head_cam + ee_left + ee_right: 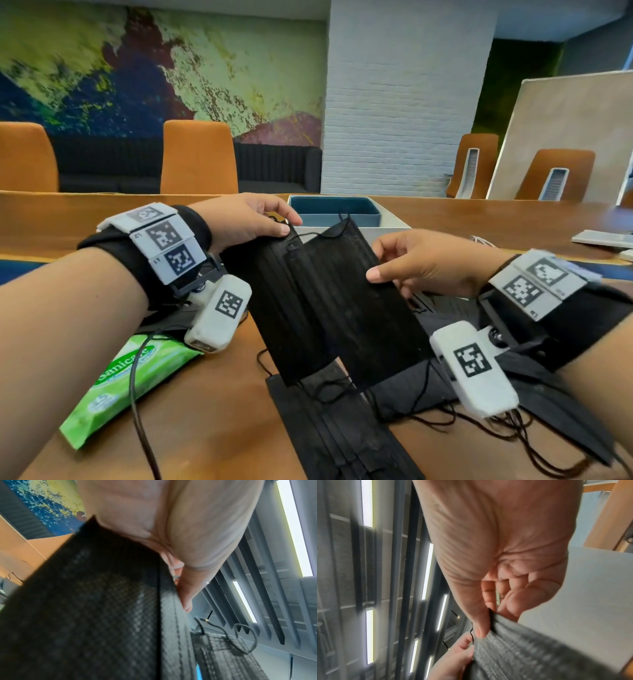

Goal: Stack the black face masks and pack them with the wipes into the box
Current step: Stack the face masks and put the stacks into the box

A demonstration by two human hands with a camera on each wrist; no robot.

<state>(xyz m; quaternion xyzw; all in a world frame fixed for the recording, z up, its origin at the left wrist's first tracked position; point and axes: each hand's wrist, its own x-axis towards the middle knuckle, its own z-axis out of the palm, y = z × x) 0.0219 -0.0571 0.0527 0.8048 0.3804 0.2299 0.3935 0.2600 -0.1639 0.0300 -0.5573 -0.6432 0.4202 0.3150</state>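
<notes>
Two black face masks hang above the table, overlapping. My left hand [260, 219] pinches the top edge of the left mask [274, 301]; in the left wrist view that mask [85, 615] fills the frame under the hand [180, 591]. My right hand [404, 263] pinches the right edge of the right mask [352, 308], thumb on top; in the right wrist view it [488, 622] grips the mask [530, 651]. More black masks [335, 431] lie flat on the table below. The green wipes pack [133, 380] lies under my left wrist. The box [334, 212], blue inside, stands open behind the hands.
The wooden table [212, 421] runs wide. Further masks with loose ear loops [534, 404] lie under my right wrist. A flat grey device [603, 238] and a white cable lie at the far right. Orange chairs [198, 157] stand beyond the table.
</notes>
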